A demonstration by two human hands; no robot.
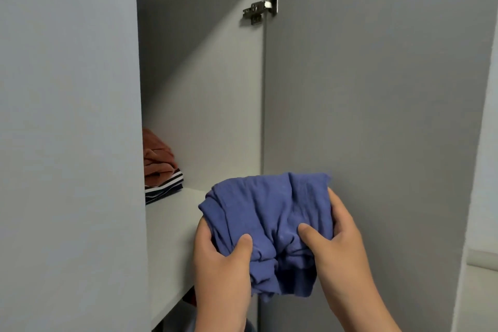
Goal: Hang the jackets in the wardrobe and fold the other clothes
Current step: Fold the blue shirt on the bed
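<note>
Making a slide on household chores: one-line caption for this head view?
Both hands, left hand and right hand, carry a folded blue garment toward a wardrobe shelf.

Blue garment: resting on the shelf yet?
No. Both the left hand and right hand hold the blue garment up in front of the shelf, not set down on it.

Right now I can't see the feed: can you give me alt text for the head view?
Both hands, left and right, grip a folded blue cotton garment at the front edge of a pale grey wardrobe shelf. At the shelf's back left, a folded rust-orange garment lies on a navy-and-white striped one; the hinged door stands open.
</note>
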